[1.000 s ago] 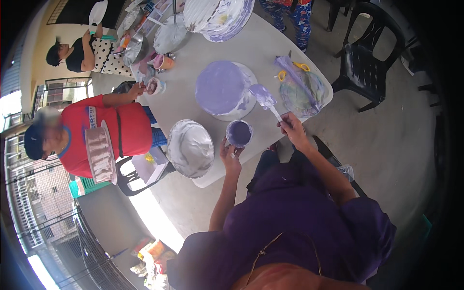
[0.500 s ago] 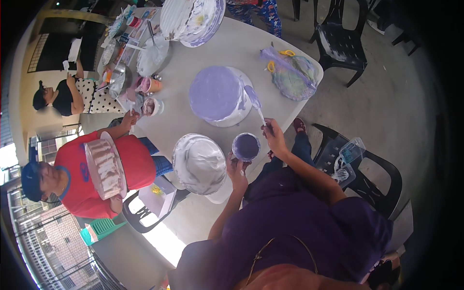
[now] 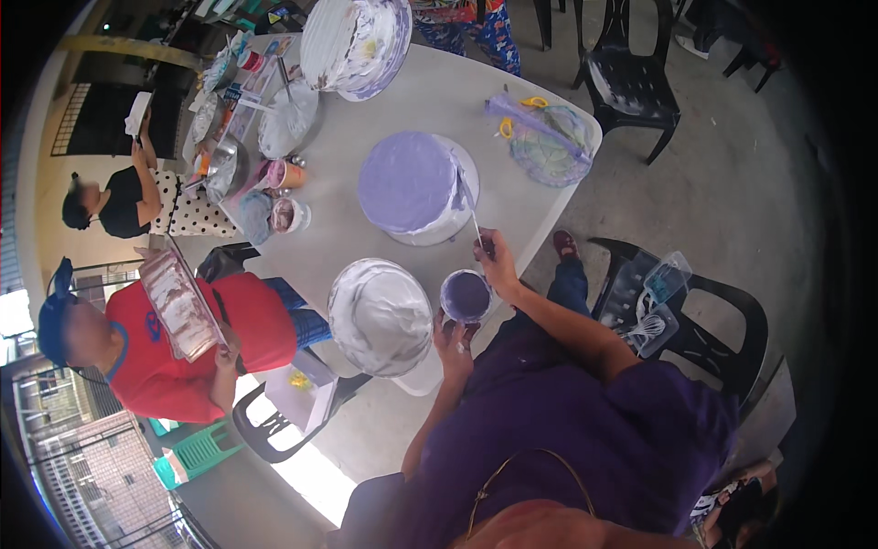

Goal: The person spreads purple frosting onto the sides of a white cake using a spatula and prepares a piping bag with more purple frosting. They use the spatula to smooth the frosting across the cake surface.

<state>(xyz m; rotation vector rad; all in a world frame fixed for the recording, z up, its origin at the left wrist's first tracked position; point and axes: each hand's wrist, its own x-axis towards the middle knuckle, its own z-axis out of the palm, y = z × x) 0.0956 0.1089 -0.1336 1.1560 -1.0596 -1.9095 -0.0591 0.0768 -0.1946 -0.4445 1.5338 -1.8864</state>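
Firmly around spatula (image 3: 468,212), right hand (image 3: 498,259).

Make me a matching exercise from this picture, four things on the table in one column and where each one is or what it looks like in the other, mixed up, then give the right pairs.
Things:
1. purple cake
2. white cake
3. small cup
4. scissors

Descriptions:
A. held in the left hand, purple icing inside
B. yellow handles, at the far right end of the table
C. table's middle, the spatula in the right hand at its side
D. rough white icing, near table edge

Pairs: 1-C, 2-D, 3-A, 4-B
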